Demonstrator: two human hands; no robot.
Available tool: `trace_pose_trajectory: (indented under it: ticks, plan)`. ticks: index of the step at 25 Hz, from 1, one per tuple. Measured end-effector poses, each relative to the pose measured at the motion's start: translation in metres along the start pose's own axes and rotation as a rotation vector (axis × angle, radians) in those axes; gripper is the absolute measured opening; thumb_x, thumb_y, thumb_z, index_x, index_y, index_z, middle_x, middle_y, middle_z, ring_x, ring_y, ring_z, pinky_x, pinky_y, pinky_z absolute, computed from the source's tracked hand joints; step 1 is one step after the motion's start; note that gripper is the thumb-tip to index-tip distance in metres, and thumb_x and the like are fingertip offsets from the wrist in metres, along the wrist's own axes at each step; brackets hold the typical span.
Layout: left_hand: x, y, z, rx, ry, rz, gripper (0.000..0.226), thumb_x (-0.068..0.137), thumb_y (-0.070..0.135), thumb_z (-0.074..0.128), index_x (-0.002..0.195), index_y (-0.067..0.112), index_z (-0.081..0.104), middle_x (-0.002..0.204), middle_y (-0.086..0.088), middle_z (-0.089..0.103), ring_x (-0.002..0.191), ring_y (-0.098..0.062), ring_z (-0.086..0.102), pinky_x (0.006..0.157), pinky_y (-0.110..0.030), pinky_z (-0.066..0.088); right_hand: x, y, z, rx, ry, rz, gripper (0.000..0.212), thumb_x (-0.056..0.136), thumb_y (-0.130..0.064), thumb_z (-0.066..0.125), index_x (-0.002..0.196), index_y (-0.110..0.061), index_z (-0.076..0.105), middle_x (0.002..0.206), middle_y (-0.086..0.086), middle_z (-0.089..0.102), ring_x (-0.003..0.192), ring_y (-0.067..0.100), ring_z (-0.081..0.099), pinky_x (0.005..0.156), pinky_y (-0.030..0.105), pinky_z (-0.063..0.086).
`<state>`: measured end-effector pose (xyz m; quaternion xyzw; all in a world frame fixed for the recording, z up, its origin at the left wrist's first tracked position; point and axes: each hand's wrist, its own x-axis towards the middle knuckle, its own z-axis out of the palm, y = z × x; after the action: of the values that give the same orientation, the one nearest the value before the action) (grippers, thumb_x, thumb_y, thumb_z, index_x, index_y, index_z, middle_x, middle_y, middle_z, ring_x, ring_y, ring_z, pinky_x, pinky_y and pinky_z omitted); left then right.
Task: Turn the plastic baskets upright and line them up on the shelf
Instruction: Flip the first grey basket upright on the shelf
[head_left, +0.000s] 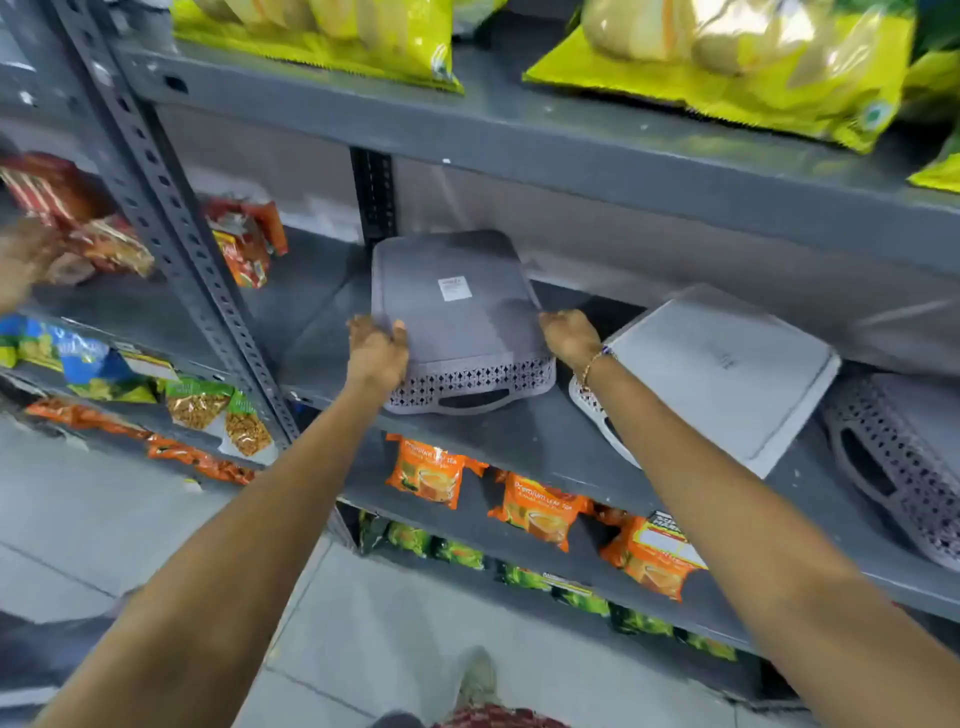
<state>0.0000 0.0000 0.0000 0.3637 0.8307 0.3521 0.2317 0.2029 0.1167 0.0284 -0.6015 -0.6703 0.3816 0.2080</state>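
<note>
A grey plastic basket (457, 312) lies upside down on the grey metal shelf (519, 441), its flat bottom with a white label facing up. My left hand (376, 351) grips its left edge and my right hand (569, 335) grips its right edge. To the right, a lighter grey basket (727, 369) lies upside down and tilted. A third, darker basket (904, 467) lies overturned at the far right, partly cut off by the frame.
Yellow snack bags (727, 67) fill the shelf above. Orange tea packets (431, 475) hang below the shelf's front edge. Red and orange packets (244, 244) sit at the left behind a perforated upright post (171, 208). Another person's hand (26, 260) shows at far left.
</note>
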Motion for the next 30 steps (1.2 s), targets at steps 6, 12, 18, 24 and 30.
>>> trace_pose_trajectory:
  ticks: [6,12,18,24,30]
  plan:
    - [0.014,-0.004,0.005,-0.078,-0.114,-0.127,0.059,0.1,0.04,0.029,0.145,0.003,0.023,0.143,-0.025,0.043,0.128,-0.041,0.044,0.101,-0.041,0.038,0.044,0.006,0.026,0.234,-0.131,0.307,0.075,0.087,-0.054,0.045,0.141,-0.002,0.036,0.142,0.012,0.047,0.125,0.028,0.05,0.101,0.033,0.04]
    - [0.023,-0.021,0.002,-0.167,-0.155,-0.115,0.053,0.1,0.042,0.029,0.132,0.002,0.04,0.126,-0.023,0.057,0.115,-0.038,0.055,0.093,-0.04,0.043,0.051,-0.001,0.027,0.364,-0.093,0.412,0.097,0.073,-0.062,0.056,0.148,-0.015,0.016,0.148,0.006,0.036,0.129,0.03,0.043,0.097,0.045,0.045]
    - [0.037,-0.036,-0.018,-0.191,-0.055,0.032,0.048,0.099,0.04,0.036,0.119,0.0,0.054,0.116,-0.022,0.064,0.111,-0.038,0.058,0.092,-0.042,0.045,0.01,-0.025,0.007,0.78,-0.11,0.313,0.031,0.091,-0.027,0.054,0.112,-0.007,0.065,0.092,0.007,0.072,0.081,0.02,0.064,0.057,0.028,0.055]
    - [-0.022,-0.035,-0.031,-0.113,-0.042,0.623,0.069,0.089,0.058,0.036,0.139,0.011,0.039,0.148,-0.012,0.041,0.139,-0.028,0.034,0.119,-0.041,0.022,-0.043,-0.076,0.014,1.143,0.239,0.131,0.034,0.089,0.012,0.041,0.065,-0.011,0.049,0.07,0.006,0.051,0.065,0.015,0.051,0.059,0.025,0.049]
    - [-0.043,-0.059,-0.029,-0.028,0.064,0.687,0.108,0.079,0.048,0.068,0.15,0.007,-0.002,0.16,-0.012,0.01,0.147,-0.024,0.014,0.12,-0.046,0.023,-0.09,-0.149,0.061,1.273,0.254,-0.054,0.022,0.09,0.009,0.042,0.109,0.005,0.051,0.088,0.012,0.056,0.081,0.022,0.056,0.082,0.035,0.053]
